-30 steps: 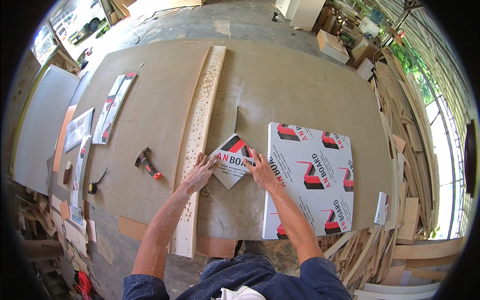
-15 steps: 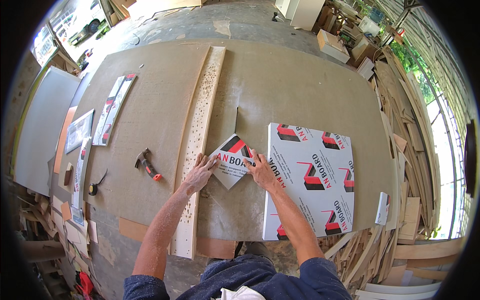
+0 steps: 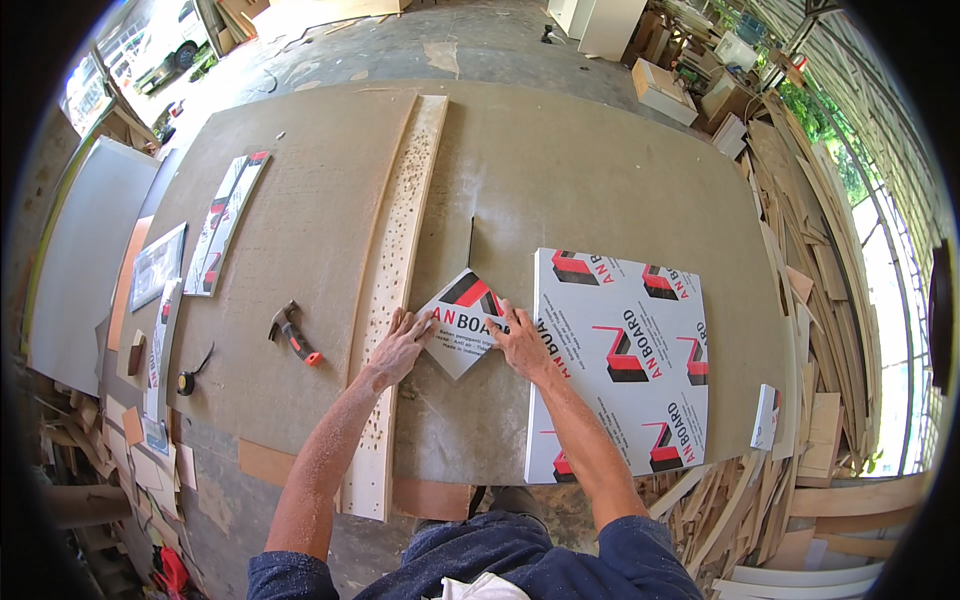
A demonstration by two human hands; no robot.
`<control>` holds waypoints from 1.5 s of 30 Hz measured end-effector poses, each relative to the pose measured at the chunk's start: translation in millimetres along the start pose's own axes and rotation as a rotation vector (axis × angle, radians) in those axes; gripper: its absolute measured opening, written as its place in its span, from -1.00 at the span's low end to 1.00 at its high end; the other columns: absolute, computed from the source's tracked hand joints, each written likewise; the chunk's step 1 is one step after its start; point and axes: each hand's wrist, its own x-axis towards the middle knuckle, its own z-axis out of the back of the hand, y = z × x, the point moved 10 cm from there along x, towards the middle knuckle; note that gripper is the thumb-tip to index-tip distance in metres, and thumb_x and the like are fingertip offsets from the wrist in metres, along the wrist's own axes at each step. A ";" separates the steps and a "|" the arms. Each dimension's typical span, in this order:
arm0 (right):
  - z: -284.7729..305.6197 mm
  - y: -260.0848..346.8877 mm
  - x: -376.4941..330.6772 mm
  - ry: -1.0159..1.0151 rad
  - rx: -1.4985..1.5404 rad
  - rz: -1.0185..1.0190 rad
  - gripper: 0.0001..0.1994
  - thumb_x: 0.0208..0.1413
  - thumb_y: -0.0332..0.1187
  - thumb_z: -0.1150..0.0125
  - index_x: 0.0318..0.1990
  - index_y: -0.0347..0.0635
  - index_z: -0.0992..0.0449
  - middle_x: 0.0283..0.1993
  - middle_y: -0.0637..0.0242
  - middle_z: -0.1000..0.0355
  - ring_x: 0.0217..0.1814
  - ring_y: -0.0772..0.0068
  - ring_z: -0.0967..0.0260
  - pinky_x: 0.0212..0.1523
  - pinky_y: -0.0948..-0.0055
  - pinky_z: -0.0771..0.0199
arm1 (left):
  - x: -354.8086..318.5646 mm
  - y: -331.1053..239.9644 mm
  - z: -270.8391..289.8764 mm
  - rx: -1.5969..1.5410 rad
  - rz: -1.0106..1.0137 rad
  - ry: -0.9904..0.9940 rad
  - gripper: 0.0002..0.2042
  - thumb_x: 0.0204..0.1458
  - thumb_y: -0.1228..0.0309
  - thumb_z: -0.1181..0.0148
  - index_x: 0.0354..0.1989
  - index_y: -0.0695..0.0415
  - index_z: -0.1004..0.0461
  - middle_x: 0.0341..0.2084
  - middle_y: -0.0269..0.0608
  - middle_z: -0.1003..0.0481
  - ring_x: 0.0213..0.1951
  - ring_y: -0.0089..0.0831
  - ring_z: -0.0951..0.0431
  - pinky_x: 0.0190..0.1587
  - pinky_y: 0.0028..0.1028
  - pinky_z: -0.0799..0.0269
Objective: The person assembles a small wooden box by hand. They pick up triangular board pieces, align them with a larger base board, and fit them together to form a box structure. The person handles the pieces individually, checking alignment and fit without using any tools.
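Brown surface (image 3: 300,220); gray floor (image 3: 385,50) beyond, wood offcuts (image 3: 800,215) piled R. L hand (image 3: 398,350), R hand (image 3: 524,345): grip pinching sm. panel (image 3: 460,348), opp. corners.

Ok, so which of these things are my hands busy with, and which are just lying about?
In use:
- small square printed panel, under the fingers of your left hand and right hand
- probably the thin dark strip at its far corner

Lying about:
- hammer
- tape measure
- large printed panel
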 end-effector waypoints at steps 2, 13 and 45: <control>-0.8 -0.6 -0.1 -0.002 -0.001 -0.001 -0.48 0.13 -0.26 -0.36 0.29 0.04 -0.53 0.48 -0.26 -0.11 0.37 -0.10 -0.20 0.44 0.13 -0.24 | 0.1 0.7 -0.2 -0.007 -0.006 -0.011 -0.34 0.14 0.51 0.02 0.50 0.07 -0.15 0.52 -0.07 -0.03 0.49 0.07 -0.05 0.58 0.05 0.29; 1.3 -2.9 4.8 -0.035 -0.003 0.025 -0.49 0.13 -0.30 -0.37 0.28 -0.04 -0.54 0.48 -0.25 -0.12 0.32 -0.10 -0.23 0.40 0.12 -0.28 | 5.5 3.5 -2.9 0.025 -0.006 -0.007 -0.33 0.11 0.54 0.00 0.49 0.10 -0.16 0.53 -0.05 -0.01 0.47 0.11 -0.11 0.59 0.03 0.30; 2.8 -20.1 27.0 -0.020 0.007 -0.010 -0.50 0.17 -0.33 -0.32 0.30 -0.04 -0.52 0.49 -0.24 -0.11 0.32 -0.08 -0.22 0.42 0.15 -0.26 | 30.4 21.6 -3.7 -0.039 -0.018 -0.064 -0.14 -0.14 0.72 -0.11 0.50 0.11 -0.12 0.54 -0.06 0.05 0.51 0.06 -0.02 0.60 -0.02 0.30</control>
